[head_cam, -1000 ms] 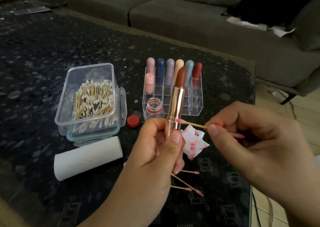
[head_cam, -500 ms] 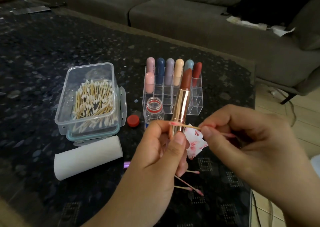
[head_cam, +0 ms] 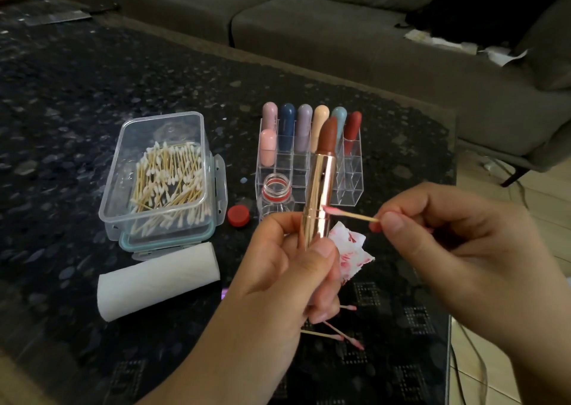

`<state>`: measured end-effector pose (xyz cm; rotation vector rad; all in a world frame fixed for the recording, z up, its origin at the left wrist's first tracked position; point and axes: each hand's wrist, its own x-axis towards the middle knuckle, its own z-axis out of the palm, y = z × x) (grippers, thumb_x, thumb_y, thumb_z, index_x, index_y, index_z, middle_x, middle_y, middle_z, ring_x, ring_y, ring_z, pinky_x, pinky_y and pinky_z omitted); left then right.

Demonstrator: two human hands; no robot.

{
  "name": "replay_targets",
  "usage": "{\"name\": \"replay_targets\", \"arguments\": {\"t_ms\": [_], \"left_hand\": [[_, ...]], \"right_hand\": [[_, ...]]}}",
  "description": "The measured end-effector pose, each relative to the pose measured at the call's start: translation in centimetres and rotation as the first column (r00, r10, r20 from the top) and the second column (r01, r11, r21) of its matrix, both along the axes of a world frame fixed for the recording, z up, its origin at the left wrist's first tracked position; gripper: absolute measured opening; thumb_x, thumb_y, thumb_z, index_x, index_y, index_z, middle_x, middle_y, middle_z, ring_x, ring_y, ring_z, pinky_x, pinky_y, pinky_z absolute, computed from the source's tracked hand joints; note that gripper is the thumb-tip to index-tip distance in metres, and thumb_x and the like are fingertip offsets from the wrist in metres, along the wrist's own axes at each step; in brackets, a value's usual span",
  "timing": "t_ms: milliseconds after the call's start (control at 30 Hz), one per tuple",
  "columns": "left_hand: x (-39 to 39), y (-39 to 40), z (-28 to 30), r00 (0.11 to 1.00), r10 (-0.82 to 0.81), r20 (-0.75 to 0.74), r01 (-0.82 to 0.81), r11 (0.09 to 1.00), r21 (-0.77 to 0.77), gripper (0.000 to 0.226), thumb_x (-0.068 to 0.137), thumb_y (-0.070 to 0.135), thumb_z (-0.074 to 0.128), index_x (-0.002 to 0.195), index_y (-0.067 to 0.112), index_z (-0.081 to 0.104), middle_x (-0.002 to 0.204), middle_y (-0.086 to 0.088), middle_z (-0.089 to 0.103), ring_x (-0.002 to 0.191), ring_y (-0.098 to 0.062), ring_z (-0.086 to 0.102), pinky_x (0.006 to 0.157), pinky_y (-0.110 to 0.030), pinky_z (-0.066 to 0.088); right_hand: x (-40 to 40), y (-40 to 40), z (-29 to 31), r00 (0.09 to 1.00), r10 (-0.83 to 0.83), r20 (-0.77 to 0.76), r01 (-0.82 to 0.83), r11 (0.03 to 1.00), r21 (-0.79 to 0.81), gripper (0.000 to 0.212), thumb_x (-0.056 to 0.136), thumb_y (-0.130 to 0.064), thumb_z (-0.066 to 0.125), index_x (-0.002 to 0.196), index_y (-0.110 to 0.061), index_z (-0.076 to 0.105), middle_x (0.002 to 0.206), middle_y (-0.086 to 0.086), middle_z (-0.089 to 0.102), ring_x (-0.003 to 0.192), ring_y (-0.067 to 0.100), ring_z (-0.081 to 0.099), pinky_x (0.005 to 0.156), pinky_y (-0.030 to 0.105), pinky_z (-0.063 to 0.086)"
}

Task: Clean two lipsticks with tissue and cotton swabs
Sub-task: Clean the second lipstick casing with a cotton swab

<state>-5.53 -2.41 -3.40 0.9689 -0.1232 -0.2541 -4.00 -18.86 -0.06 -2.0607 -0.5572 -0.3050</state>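
My left hand [head_cam: 287, 268] grips a rose-gold lipstick [head_cam: 319, 185] upright by its base, its brown-red bullet extended at the top. My right hand [head_cam: 457, 250] pinches a wooden cotton swab [head_cam: 349, 214] by one end; its pink-stained tip touches the gold tube just above my left fingers. A crumpled tissue [head_cam: 349, 250] with red stains lies on the table just behind the lipstick. Used swabs [head_cam: 336, 332] with pink tips lie below my left hand.
A clear box of fresh cotton swabs [head_cam: 168, 185] stands at the left, a white tissue roll [head_cam: 157, 281] in front of it. A clear organizer [head_cam: 349, 173] holds several capped lipsticks. A small open bottle [head_cam: 275, 196] and its red cap [head_cam: 238, 215] sit between them. A grey sofa runs behind.
The swab tip has slid from the left side of the tube to its right side, and my right hand has drawn back slightly to the right. The lipstick stays upright.
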Motion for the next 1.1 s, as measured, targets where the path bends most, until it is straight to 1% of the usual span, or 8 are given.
{"name": "replay_targets", "arguments": {"t_ms": [100, 300, 433, 567, 700, 800, 933, 1100], "left_hand": [[0.0, -0.05, -0.06, 1.0, -0.005, 0.019, 0.005, 1.0, 0.002, 0.006, 0.067, 0.025, 0.063, 0.072, 0.024, 0.061, 0.06, 0.0, 0.054, 0.046, -0.01, 0.041, 0.043, -0.019, 0.038], [0.07, 0.09, -0.05, 0.999, -0.02, 0.027, 0.021, 0.999, -0.029, 0.008, 0.071, 0.025, 0.061, 0.076, 0.021, 0.064, 0.064, -0.003, 0.059, 0.048, -0.011, 0.047, 0.045, -0.021, 0.041], [-0.01, -0.16, 0.09, 1.0, -0.019, 0.022, 0.02, 1.0, -0.018, 0.008, 0.075, 0.019, 0.063, 0.081, 0.016, 0.067, 0.065, -0.005, 0.06, 0.051, -0.014, 0.049, 0.047, -0.025, 0.044], [0.09, -0.1, 0.06, 1.0, -0.017, -0.006, 0.017, 0.999, 0.029, 0.024, 0.076, 0.024, 0.051, 0.087, 0.012, 0.07, 0.065, -0.003, 0.061, 0.052, -0.014, 0.051, 0.047, -0.026, 0.045], [-0.08, -0.29, 0.23, 0.999, -0.024, -0.032, 0.024, 1.0, -0.006, 0.026, 0.077, 0.025, 0.048, 0.087, 0.016, 0.072, 0.06, -0.003, 0.056, 0.049, -0.012, 0.045, 0.046, -0.025, 0.043], [-0.12, -0.23, 0.19, 0.995, -0.043, -0.093, 0.037, 0.998, -0.06, 0.022, 0.076, 0.024, 0.055, 0.089, 0.012, 0.069, 0.057, -0.004, 0.052, 0.046, -0.012, 0.041, 0.043, -0.024, 0.04], [-0.02, -0.29, 0.37, 0.993, -0.072, -0.09, 0.064, 0.994, -0.088, 0.002, 0.072, 0.019, 0.064, 0.072, 0.02, 0.066, 0.055, -0.003, 0.051, 0.042, -0.01, 0.041, 0.041, -0.021, 0.038], [-0.15, -0.47, 0.37, 0.995, -0.05, -0.09, 0.043, 0.996, -0.075, 0.01, 0.074, 0.014, 0.059, 0.067, 0.02, 0.061, 0.053, -0.002, 0.049, 0.042, -0.01, 0.039, 0.04, -0.02, 0.036]], "right_hand": [[-0.1, 0.24, -0.15, 0.999, 0.03, 0.018, -0.029, 0.998, -0.057, 0.011, 0.082, -0.029, 0.055, 0.075, -0.027, 0.063, 0.06, -0.014, 0.056, 0.048, -0.005, 0.048, 0.051, 0.001, 0.033], [0.01, -0.32, 0.03, 0.999, -0.029, 0.022, 0.029, 1.0, -0.003, 0.011, 0.081, -0.03, 0.055, 0.074, -0.023, 0.062, 0.057, -0.012, 0.053, 0.047, -0.005, 0.043, 0.049, 0.0, 0.03], [-0.23, 0.35, 0.0, 0.999, 0.032, 0.005, -0.031, 0.999, -0.041, 0.014, 0.082, -0.032, 0.055, 0.075, -0.025, 0.065, 0.059, -0.009, 0.059, 0.048, 0.004, 0.052, 0.048, 0.007, 0.038], [-0.03, -0.16, 0.15, 1.0, -0.012, 0.016, 0.012, 1.0, 0.001, 0.016, 0.082, -0.029, 0.055, 0.073, -0.02, 0.065, 0.056, -0.013, 0.052, 0.046, -0.004, 0.044, 0.048, 0.001, 0.031], [-0.15, -0.01, 0.08, 1.0, 0.022, 0.016, -0.022, 1.0, -0.019, 0.012, 0.081, -0.028, 0.055, 0.073, -0.024, 0.063, 0.056, -0.008, 0.054, 0.045, 0.001, 0.046, 0.047, 0.005, 0.035], [-0.15, 0.25, 0.0, 1.0, 0.003, 0.024, -0.002, 0.999, -0.04, 0.014, 0.082, -0.03, 0.055, 0.075, -0.023, 0.065, 0.06, -0.007, 0.058, 0.048, 0.002, 0.051, 0.048, 0.004, 0.036], [-0.01, -0.26, 0.0, 0.999, -0.019, 0.032, 0.019, 1.0, -0.009, 0.015, 0.082, -0.028, 0.055, 0.072, -0.021, 0.064, 0.056, -0.007, 0.05, 0.047, -0.003, 0.042, 0.049, 0.002, 0.031], [-0.08, 0.21, -0.19, 0.999, 0.014, 0.032, -0.013, 1.0, -0.019, 0.014, 0.082, -0.028, 0.056, 0.073, -0.022, 0.064, 0.056, -0.007, 0.054, 0.047, 0.0, 0.046, 0.05, 0.005, 0.035]]}}
